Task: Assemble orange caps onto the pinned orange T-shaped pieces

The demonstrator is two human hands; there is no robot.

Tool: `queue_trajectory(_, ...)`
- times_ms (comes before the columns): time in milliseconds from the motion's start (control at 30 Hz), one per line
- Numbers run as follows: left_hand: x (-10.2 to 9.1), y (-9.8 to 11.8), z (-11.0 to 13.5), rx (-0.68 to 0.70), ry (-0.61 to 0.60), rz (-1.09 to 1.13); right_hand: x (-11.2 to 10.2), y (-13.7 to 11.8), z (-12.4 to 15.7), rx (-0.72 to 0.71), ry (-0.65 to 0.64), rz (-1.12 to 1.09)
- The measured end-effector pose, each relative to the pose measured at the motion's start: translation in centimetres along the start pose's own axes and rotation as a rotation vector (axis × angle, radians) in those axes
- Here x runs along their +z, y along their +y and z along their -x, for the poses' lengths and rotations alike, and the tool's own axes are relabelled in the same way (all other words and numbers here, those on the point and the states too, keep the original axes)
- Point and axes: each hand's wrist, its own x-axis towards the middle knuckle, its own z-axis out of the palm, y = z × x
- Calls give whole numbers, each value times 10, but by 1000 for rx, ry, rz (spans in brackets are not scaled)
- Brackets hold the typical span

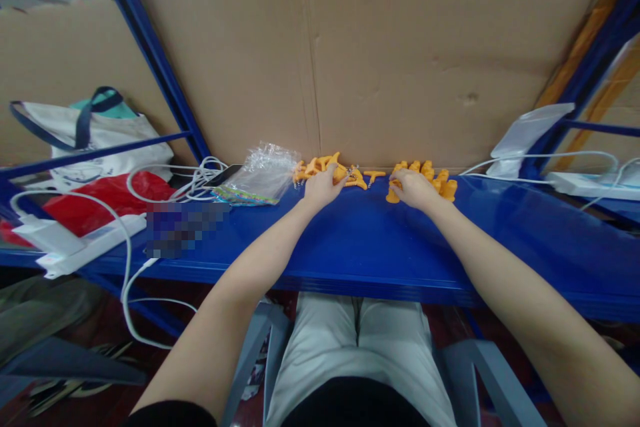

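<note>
My left hand [321, 188] is at a pile of orange-yellow plastic pieces with small metal chains [320, 163]. Its fingers are closed around one orange-yellow piece [340, 174], whose exact shape is hidden. Just right of the pile lies a T-shaped orange-yellow piece [371, 175] with a short chain. My right hand [415, 188] reaches to the left end of a group of upright orange-yellow cup-shaped pieces [444, 185]. Its curled fingers grip one such cup-shaped piece [393, 195], partly covered by the hand.
Clear plastic bags [263, 173] lie left of the pile on the blue table [360, 247]. Farther left are a power strip [95, 243], white cables, a red bag [110, 203] and a cloth tote bag [100, 140]. Cardboard [375, 67] stands behind; another cable and white pouch [525, 137] are right.
</note>
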Motion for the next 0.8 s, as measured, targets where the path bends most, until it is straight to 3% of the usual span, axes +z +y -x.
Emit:
queue_trajectory(233, -11, 3, -12, 171, 45, -237, -10, -12, 4, 8, -14, 60)
queue_trajectory(533, -19, 16, -46, 372, -112, -445, -16, -17, 6, 33, -25, 97)
queue_trajectory(667, -11, 14, -59, 423, -114, -466, -19, -20, 8, 43, -44, 121)
queue_trajectory(800, 8, 7, -73, 391, -113, -501, -22, -24, 9, 52, -49, 122)
